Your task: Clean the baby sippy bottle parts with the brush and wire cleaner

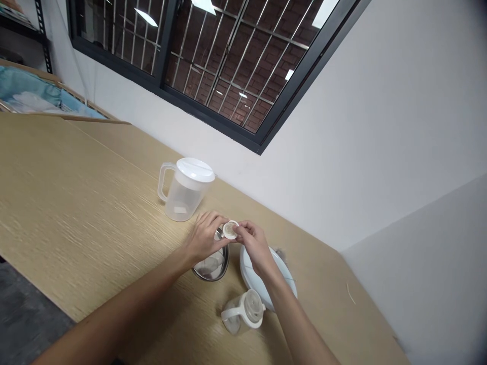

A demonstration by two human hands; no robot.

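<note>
Between both hands, above the table, is a small round white cap (230, 230) with a beige inside turned up toward me. My left hand (207, 235) grips its left side between thumb and fingers. At its right edge, the closed fingers of my right hand (254, 242) pinch it or something on it; the exact contact is too small to tell. A shiny metal bowl (210, 274) stands below my left hand, partly covered by it. Under my right forearm lies a pale blue round plate or lid (251, 276). Nearer me stands a small clear jar (233, 324) with a white handled top.
A translucent white-lidded pitcher (185, 195) stands behind my left hand, close to the wall. The wooden table (95, 203) runs along the wall (304, 203) under a barred window (228, 61). A box lined with blue cloth (41, 96) is at the far left.
</note>
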